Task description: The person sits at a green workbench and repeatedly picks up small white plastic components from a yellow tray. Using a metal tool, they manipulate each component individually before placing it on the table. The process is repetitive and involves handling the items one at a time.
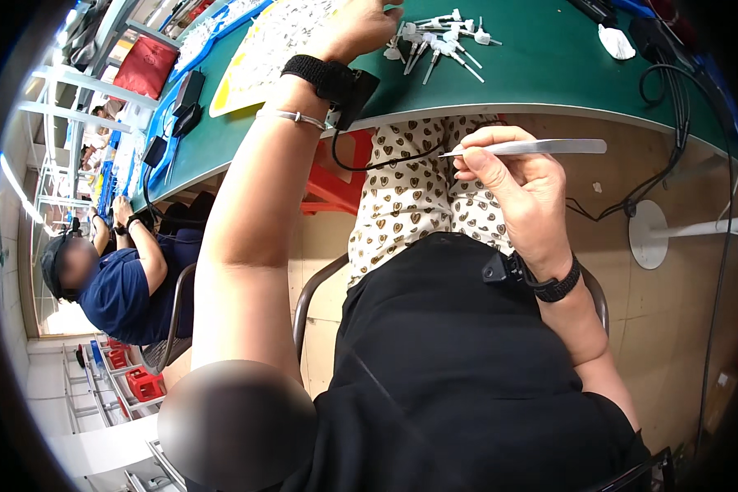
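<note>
Just off the front edge of the green table [541, 78], above the patterned trousers [402, 193], I see the right hand [521, 176] pinching metal tweezers [553, 148]. Thumb and bent fingers are closed on them near the pointed end; the tips look to the left and the wide back end sticks out to the right. Whether the tips carry something, I cannot say: they are too small in my view.

The left hand [365, 29] is at the upper border of my view, over the table, between the yellow-edged tray [231, 92] and a loose pile of white plastic pieces [444, 47]. Its fingers seem curled, but they are partly cut away, so I cannot tell how far it is spread or if it has hold of anything.

I judge the tweezers light and springy, with smooth, perhaps slippery sides; the flat arms are the good place to hold, with little force, because fine tips could bend. The white pieces lie crossed near the table's front edge. Each should weigh almost nothing. I would grip one by its thicker body, not by the thin stem, which may be fragile.
</note>
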The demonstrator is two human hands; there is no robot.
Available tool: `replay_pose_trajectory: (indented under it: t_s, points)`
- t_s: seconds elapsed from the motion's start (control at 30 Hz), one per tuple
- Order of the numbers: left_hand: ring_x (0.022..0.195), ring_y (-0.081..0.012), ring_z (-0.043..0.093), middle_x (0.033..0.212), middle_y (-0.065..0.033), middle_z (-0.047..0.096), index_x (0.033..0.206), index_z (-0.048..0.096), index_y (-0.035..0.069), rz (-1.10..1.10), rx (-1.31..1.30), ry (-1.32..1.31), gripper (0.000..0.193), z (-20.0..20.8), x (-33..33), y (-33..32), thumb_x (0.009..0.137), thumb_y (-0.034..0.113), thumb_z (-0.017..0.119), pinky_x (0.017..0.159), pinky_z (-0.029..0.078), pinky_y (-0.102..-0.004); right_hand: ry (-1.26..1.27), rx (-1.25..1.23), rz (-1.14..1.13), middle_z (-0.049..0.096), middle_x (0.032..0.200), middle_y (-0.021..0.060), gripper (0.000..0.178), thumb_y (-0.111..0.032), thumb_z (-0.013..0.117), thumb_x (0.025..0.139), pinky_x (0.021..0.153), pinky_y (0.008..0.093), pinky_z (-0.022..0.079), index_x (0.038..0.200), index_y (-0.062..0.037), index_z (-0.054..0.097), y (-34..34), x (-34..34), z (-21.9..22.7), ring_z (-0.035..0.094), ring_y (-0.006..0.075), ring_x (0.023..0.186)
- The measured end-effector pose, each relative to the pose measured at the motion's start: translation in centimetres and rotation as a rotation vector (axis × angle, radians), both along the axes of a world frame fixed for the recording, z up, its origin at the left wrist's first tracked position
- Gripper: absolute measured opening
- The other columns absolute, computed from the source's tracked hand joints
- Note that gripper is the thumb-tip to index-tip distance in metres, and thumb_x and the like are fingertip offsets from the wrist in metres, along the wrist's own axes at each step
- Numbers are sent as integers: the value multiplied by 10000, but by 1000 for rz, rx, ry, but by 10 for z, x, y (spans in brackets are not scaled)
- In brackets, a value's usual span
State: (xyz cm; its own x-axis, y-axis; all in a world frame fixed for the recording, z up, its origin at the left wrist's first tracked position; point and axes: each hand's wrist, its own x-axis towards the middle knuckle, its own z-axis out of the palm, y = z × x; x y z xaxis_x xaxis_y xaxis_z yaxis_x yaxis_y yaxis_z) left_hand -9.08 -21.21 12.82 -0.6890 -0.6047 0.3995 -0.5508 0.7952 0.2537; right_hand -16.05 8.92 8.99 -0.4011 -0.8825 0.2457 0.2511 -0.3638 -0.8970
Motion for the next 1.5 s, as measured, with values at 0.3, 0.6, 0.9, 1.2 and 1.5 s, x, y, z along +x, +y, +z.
replay_pose_trajectory:
  t_s: [0.3, 0.6, 0.9, 1.2, 1.5]
  points:
    - [914, -390, 709, 958, -239, 726, 1076, 687, 13, 116, -6, -286, 248, -1, 7, 0, 862, 132, 643, 790, 557, -462, -9, 44, -2, 677, 891, 8, 110, -43, 715, 947, 701, 196, 502, 1039, 15, 700, 1, 1, -5, 606, 52, 790]
    - [945, -280, 707, 1047, -180, 729, 1230, 655, -25, -15, 295, -74, 453, -4, 21, 0, 858, 208, 762, 861, 559, -358, 33, 70, 22, 683, 837, -1, 116, -41, 722, 939, 677, 190, 489, 1037, 17, 702, 1, 2, -11, 605, 40, 761]
    - [880, -113, 671, 973, -44, 724, 1111, 721, 2, 9, 465, 358, 274, -1, 42, 24, 920, 196, 755, 809, 540, -246, 76, 81, 25, 701, 853, 16, 111, -47, 715, 942, 691, 207, 507, 1031, 18, 701, 2, 5, -12, 629, 56, 773]
    - [722, -47, 567, 845, 23, 704, 1015, 757, 6, 36, 524, 799, 197, 14, 76, 134, 891, 159, 766, 698, 481, -226, -27, 40, 62, 700, 988, 83, 141, -41, 672, 972, 830, 300, 603, 1094, 32, 666, 4, 7, -19, 691, 150, 913]
    - [789, -79, 651, 912, -22, 698, 1049, 660, 22, -23, 1180, 1003, 120, -86, 108, 234, 946, 48, 716, 733, 557, -232, -95, 16, 105, 712, 1026, 110, 189, -87, 658, 993, 898, 304, 570, 1142, 30, 648, 0, 19, -27, 698, 169, 956]
